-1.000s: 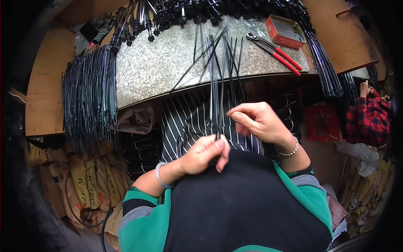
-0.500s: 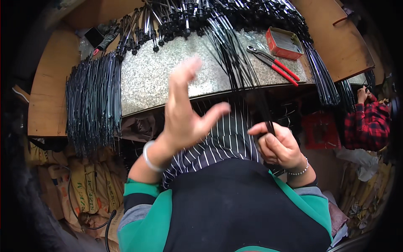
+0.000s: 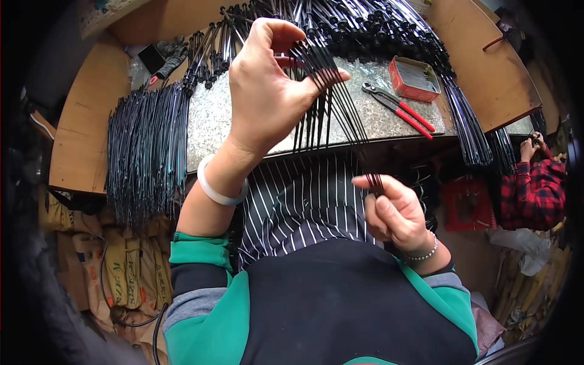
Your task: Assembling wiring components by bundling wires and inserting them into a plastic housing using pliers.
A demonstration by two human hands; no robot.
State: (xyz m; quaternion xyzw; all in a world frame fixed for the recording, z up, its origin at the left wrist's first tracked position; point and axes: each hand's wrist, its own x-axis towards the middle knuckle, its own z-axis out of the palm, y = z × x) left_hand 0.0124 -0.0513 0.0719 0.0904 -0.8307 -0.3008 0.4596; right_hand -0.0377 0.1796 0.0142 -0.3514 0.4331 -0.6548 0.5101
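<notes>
My left hand (image 3: 264,88) is raised over the bench, its thumb and fingers curled round a fan of thin black rods (image 3: 316,61). These rods spread apart at the hand and run down to the right. Lower down, my right hand (image 3: 396,216) is closed, with the dark lower ends of the rods pinched by its index finger and thumb. How many it holds is hidden. To the right of the rods, a pair of cutting pliers with red handles (image 3: 415,120) lies on the speckled benchtop (image 3: 210,118).
Rods with black knobs (image 3: 377,36) pile along the back. Thin dark rods (image 3: 149,146) hang over the left front edge, another bundle (image 3: 465,121) on the right. An open red box (image 3: 415,91) stands behind the pliers. Far right, a person in a checked sleeve (image 3: 532,188) works.
My left hand, blurred and open before, has moved up and now grips the upper part of the rods, fanning them out. My right hand stays low, keeping its hold.
</notes>
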